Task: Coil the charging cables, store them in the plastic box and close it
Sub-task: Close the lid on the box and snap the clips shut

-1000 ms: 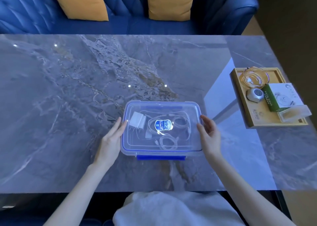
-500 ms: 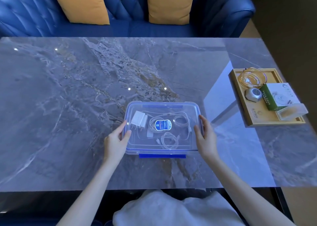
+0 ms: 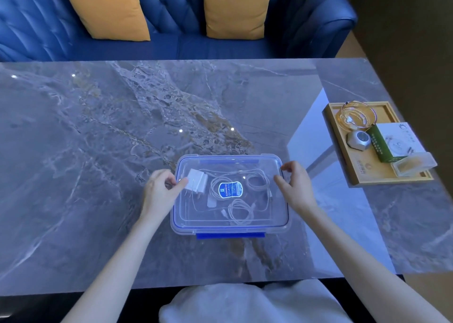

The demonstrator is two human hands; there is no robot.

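A clear plastic box [image 3: 279,221] with a blue seal sits near the table's front edge, its lid on top. Through the lid I see coiled white charging cables [image 3: 241,211] and a white charger plug [image 3: 196,180] around a blue label [image 3: 230,189]. A blue front latch [image 3: 230,235] lies folded down. My left hand [image 3: 159,191] curls around the box's left edge, thumb on the lid. My right hand [image 3: 296,185] curls over the right edge near the far corner. Both side latches are hidden by my fingers.
A wooden tray [image 3: 362,178] at the right holds a glass dish [image 3: 356,117], a white hexagonal gadget [image 3: 359,139], a green-and-white carton [image 3: 392,144] and a small clear case [image 3: 414,166]. A blue sofa [image 3: 294,28] with yellow cushions stands behind the marble table [image 3: 98,151].
Both hands went from lying flat along the box's sides to curling their fingers over the left and right edges. The box has stayed in place.
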